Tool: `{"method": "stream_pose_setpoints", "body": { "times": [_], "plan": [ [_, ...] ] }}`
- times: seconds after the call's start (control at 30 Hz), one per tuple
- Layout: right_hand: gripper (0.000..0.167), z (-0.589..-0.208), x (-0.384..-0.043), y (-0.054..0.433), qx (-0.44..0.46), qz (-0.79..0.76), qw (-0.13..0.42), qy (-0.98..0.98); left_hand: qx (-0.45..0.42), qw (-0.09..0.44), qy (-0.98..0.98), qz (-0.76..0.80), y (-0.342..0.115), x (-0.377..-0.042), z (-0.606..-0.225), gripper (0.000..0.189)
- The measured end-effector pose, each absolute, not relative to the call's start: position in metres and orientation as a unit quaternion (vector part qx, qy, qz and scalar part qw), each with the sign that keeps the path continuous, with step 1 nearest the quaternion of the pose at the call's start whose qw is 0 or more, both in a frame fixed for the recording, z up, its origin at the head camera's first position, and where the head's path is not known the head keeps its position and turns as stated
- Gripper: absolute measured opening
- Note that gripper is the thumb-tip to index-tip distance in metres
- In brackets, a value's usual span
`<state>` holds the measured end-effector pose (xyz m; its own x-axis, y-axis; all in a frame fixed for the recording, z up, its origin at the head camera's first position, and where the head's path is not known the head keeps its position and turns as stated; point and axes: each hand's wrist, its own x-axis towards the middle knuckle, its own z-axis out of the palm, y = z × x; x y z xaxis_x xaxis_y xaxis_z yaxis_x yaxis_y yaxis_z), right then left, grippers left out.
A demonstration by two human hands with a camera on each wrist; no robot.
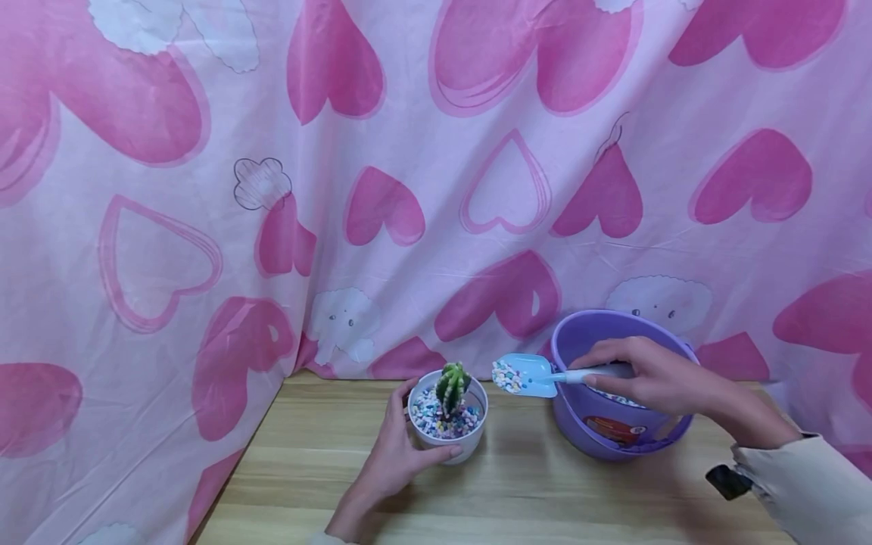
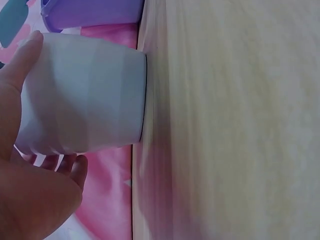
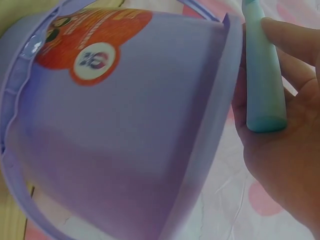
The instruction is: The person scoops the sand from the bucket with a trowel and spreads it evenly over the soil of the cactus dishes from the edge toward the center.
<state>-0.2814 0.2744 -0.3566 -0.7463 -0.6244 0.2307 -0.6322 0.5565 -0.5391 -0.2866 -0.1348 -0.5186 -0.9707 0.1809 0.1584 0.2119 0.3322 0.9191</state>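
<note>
My left hand (image 1: 398, 454) holds a white pot (image 2: 90, 95) round its side, thumb at the front and fingers behind, with the pot standing on the table. In the pot, a small green cactus (image 1: 451, 390) rises from coloured pebbles (image 1: 436, 424). My right hand (image 1: 657, 375) grips the handle (image 3: 265, 75) of a light blue shovel (image 1: 538, 371) over the purple bucket's rim. Pebbles (image 1: 506, 376) lie on the blade, which juts past the bucket's left side toward the pot, apart from it. More pebbles (image 1: 616, 397) show partly inside the bucket, below the right hand.
The purple bucket (image 1: 599, 439), with a red label and a hanging handle (image 3: 10, 110), stands on the wooden table (image 1: 518, 484) right of the pot. A pink heart-patterned curtain (image 1: 409, 288) closes off the back and the left side.
</note>
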Motion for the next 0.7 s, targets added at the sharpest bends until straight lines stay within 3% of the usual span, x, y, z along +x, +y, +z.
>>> {"method": "stream_pose_setpoints", "body": {
  "times": [0.7],
  "plan": [
    [0.021, -0.351, -0.295, 0.238, 0.331, 0.235, -0.006, -0.914, -0.157, -0.022, -0.798, -0.582, -0.147, -0.296, -0.52, 0.124]
  ]
}}
